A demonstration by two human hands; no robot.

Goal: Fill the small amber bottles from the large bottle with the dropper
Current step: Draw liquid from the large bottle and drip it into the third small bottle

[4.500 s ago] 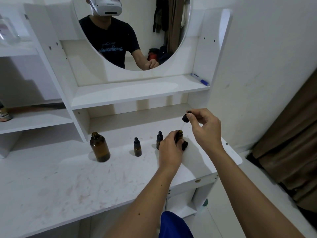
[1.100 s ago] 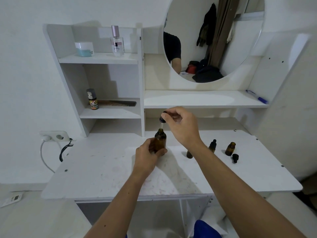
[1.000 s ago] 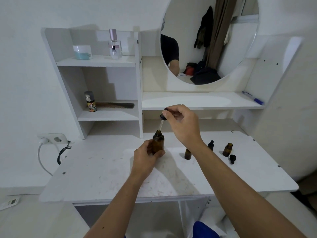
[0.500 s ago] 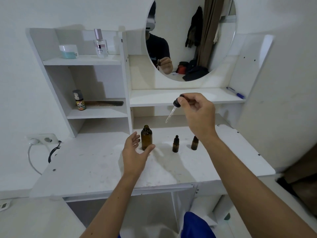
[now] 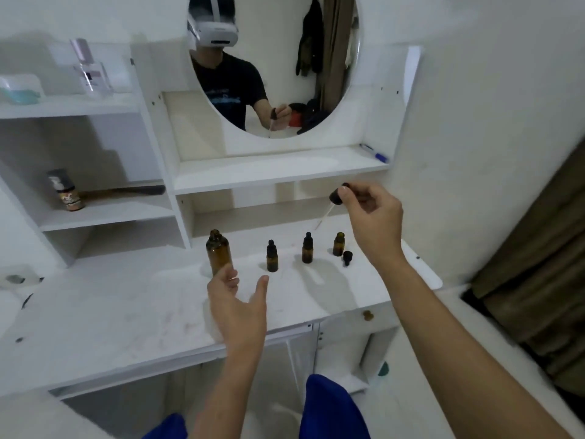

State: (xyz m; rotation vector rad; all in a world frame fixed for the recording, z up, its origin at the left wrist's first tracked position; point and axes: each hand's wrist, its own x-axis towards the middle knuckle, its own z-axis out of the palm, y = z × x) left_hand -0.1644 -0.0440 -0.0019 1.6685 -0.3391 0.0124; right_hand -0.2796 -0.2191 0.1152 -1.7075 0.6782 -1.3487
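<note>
The large amber bottle [image 5: 217, 251] stands uncapped on the white desk [image 5: 142, 312]. To its right stand two capped small amber bottles [image 5: 272, 256] [image 5: 307, 248] and an uncapped small bottle [image 5: 338, 244], with a loose black cap [image 5: 347, 258] beside it. My right hand [image 5: 372, 217] pinches the dropper [image 5: 332, 204] by its black bulb; the glass tube slants down-left above the small bottles. My left hand [image 5: 237, 304] hovers open just in front of the large bottle, touching nothing.
White shelves on the left carry a perfume bottle [image 5: 90, 69], a jar [image 5: 19, 88], a small tin [image 5: 66, 190] and a comb [image 5: 126, 191]. A round mirror [image 5: 275, 58] hangs behind. A blue pen [image 5: 375, 152] lies on the middle shelf. A curtain [image 5: 535, 248] hangs at the right.
My left hand let go of the large bottle and opened. My right hand lifted the dropper out of it and carried it to the right, over the small bottles.
</note>
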